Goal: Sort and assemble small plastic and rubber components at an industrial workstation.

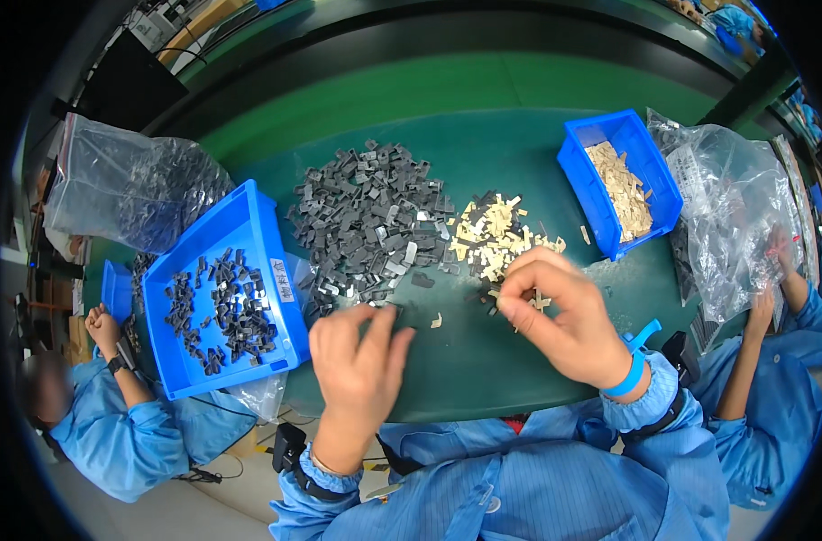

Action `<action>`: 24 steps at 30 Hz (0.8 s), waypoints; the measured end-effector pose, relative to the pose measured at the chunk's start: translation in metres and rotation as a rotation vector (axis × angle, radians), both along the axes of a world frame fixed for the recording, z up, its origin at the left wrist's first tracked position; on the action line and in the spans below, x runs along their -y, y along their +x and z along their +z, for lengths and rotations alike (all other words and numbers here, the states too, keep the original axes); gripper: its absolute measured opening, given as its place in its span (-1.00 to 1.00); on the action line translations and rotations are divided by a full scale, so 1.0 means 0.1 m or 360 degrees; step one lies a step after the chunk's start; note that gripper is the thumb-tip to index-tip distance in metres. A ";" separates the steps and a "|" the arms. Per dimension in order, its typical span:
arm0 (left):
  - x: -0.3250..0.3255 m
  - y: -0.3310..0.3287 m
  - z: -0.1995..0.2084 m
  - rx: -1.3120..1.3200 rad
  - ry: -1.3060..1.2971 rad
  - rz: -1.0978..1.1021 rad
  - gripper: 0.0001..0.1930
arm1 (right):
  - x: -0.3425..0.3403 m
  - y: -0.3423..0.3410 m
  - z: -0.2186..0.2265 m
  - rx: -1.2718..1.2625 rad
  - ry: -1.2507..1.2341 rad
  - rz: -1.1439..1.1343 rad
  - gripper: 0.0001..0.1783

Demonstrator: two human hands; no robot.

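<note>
My left hand (355, 361) reaches to the near edge of a large heap of small black plastic clips (366, 216). Its fingers are bent but apart, slightly blurred, with the index fingertip by a small grey-black piece. Over the near side of a smaller heap of cream-coloured strips (496, 233) is my right hand (560, 317), thumb and forefinger pinched together. Whatever sits in that pinch is too small to make out. Some dark pieces lie under and around the cream heap. A lone cream piece (436, 320) rests on the green table (465, 379) between my hands.
Left, a blue tray (271, 234) holds black clips, with a clear bag (131, 180) behind it. A blue bin (578, 158) of tan pieces stands at the far right, beside another clear bag (726, 198). People in blue work on both sides.
</note>
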State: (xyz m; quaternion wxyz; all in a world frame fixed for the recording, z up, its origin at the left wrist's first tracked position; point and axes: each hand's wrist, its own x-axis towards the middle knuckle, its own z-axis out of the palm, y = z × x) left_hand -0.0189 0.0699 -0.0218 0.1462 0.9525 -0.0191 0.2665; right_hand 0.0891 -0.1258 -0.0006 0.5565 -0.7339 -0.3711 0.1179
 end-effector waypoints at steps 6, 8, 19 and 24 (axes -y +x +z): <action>-0.08 0.03 -0.06 -0.0310 -0.0209 0.0166 -0.66 | 0.01 0.01 -0.04 -0.0109 0.0003 -0.0090 -0.92; -0.07 0.06 -0.08 -0.0317 -0.0155 0.0157 -0.67 | 0.01 0.01 -0.04 -0.0086 0.0009 -0.0096 -0.92; -0.03 0.14 -0.05 0.0016 -0.0509 0.0096 -0.80 | -0.05 -0.02 -0.05 -0.0008 0.0120 -0.0113 -0.91; 0.15 0.13 0.15 -0.0266 -0.2805 -0.0450 -0.75 | -0.13 -0.10 0.03 0.0120 0.0404 -0.0165 -0.78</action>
